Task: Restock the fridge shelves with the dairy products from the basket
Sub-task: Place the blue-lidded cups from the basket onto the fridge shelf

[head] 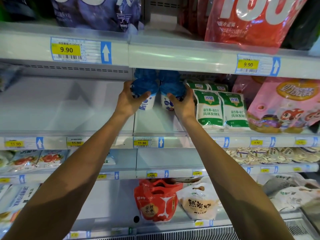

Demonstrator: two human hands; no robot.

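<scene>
While left hand point(129, 101) grips left cup point(147, 97) and right hand point(183, 104) grips right cup point(167, 96) at the middle shelf point(155, 122), push both straight back, upright, labels forward, beside green pouches point(210, 108) without knocking them.

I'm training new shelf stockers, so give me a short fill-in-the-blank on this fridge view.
1. The left hand grips the left cup, whose lid is ____.
2. The right hand grips the right cup, beside ____-and-white pouches.
3. The tag under the cups reads ____.
Missing words: blue; green; 11.90
</scene>
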